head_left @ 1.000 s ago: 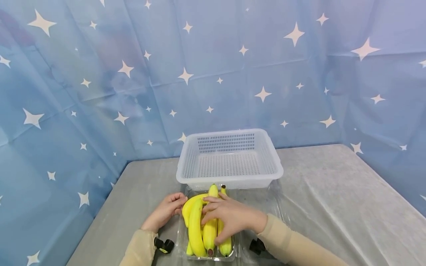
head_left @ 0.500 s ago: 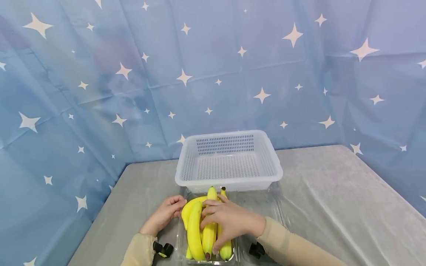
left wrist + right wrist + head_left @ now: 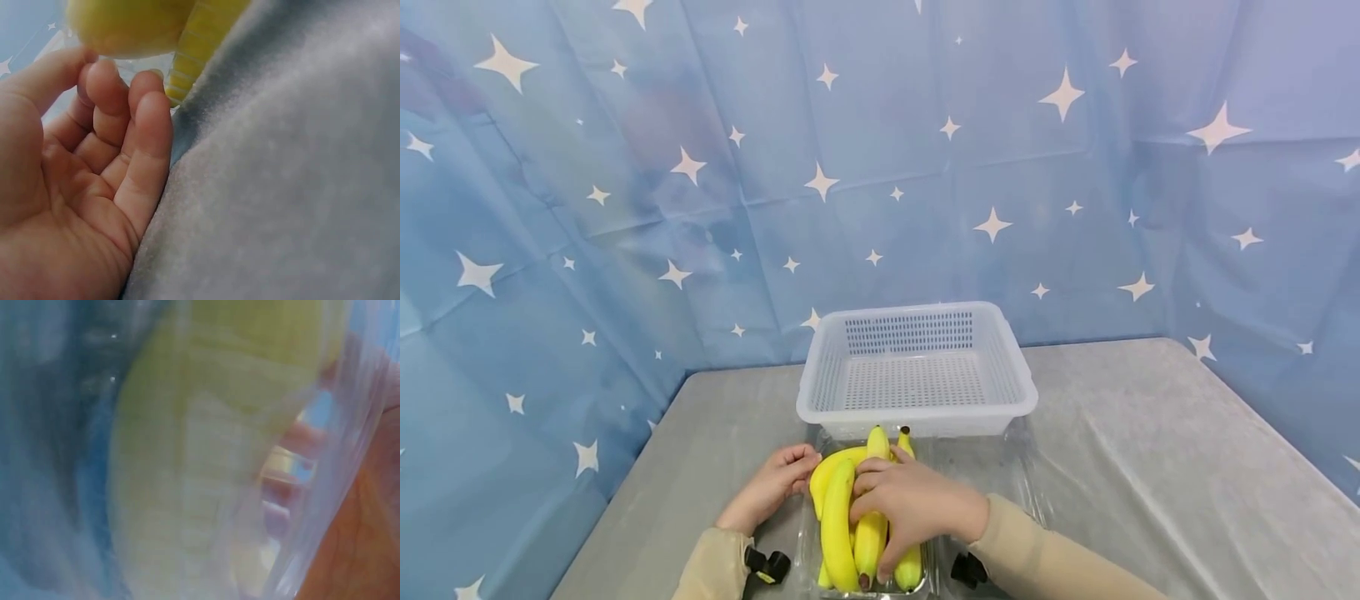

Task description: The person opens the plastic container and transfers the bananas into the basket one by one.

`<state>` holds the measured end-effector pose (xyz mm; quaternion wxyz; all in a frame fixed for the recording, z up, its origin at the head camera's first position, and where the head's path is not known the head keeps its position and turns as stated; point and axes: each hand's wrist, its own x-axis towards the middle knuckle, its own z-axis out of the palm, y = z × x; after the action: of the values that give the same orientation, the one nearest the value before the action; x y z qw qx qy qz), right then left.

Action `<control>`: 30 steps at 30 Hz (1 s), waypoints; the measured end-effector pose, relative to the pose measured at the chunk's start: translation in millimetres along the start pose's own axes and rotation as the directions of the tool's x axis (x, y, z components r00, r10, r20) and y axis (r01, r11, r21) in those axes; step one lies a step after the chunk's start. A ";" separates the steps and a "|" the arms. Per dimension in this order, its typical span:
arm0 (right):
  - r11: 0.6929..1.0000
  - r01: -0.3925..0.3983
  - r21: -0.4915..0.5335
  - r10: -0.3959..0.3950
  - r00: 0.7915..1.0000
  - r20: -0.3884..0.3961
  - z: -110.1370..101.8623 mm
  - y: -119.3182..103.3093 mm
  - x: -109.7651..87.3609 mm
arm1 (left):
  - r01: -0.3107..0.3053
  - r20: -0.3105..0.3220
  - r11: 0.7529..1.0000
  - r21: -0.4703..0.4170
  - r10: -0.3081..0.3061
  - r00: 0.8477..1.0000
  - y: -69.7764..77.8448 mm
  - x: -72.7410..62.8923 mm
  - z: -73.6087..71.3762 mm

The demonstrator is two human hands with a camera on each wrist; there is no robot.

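My right hand reaches over several yellow bananas lying in a clear plastic container. Its fingers and thumb curl round the sides of the middle banana. A curved banana lies left of that one, another to its right, and one more bends behind them. At the container's left rim, my left hand pinches the edge with thumb and fingertips. In the left wrist view the left hand's fingers are bent beside the clear ribbed wall. Plastic blurs the right wrist view, with a banana behind it.
A white perforated basket stands right behind the container. The container's clear lid spreads flat to the right, under the right forearm. Grey cloth covers the table, and a blue star-printed curtain hangs round it.
My right hand has closed in on the middle banana, its thumb and fingers drawing nearer together, with the wrist shifting slightly left. The left hand stays at the rim. The head view tilts slightly.
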<state>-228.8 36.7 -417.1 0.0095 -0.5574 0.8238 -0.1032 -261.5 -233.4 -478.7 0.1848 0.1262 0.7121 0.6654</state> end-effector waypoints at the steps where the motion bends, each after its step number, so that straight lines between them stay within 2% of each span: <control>1: 1.000 0.004 -0.004 -0.004 1.000 -0.004 1.4 -0.3 0.8 | 0.008 -0.003 1.000 -0.003 -0.008 1.000 -0.7 -1.0 0.0; 5: 1.000 0.025 -0.002 -0.025 0.999 -0.019 5.7 0.4 2.1 | 0.025 -0.006 1.000 -0.016 -0.025 1.000 -3.4 -4.4 -0.6; 12: 0.999 0.038 -0.004 -0.038 0.998 -0.045 5.0 4.0 0.7 | -0.016 0.005 1.000 0.002 0.016 1.000 -1.7 -1.6 -0.9; 30: 0.996 0.052 0.077 -0.049 0.998 -0.041 4.3 6.0 -2.4 | -0.032 0.015 0.999 0.014 0.032 0.999 -3.3 0.9 0.2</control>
<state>-232.8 40.3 -422.5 0.0127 -0.5752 0.8047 -0.1463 -262.0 -233.1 -482.1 0.1787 0.1438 0.7135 0.6620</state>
